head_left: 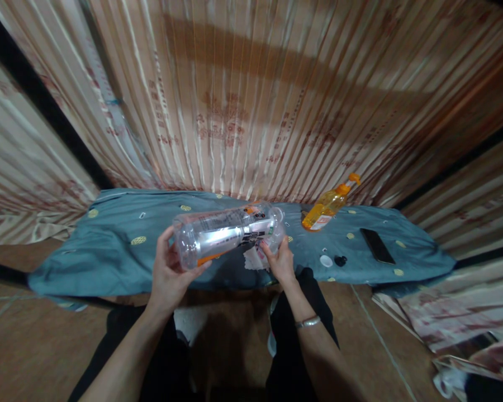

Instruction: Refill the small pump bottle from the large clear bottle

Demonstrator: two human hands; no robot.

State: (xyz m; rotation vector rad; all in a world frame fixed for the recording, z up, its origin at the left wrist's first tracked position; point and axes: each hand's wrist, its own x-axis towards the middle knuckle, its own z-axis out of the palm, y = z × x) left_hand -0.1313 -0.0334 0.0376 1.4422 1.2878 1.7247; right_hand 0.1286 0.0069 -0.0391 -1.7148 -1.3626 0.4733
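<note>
I hold a large clear plastic bottle (226,233) on its side above the near edge of a low table covered with blue-grey cloth (109,245). My left hand (170,271) grips the bottle's base end, fingers curled round it. My right hand (279,258) is closed round the neck end, with a crumpled white cloth or paper (254,258) just under it. The bottle carries a black, white and orange label and looks empty.
An orange-capped bottle of yellow liquid (329,205) lies on the cloth at the back right. A black phone (377,245), a white cap (326,261) and a small black object (340,260) lie right of my hands. Pleated curtains hang behind.
</note>
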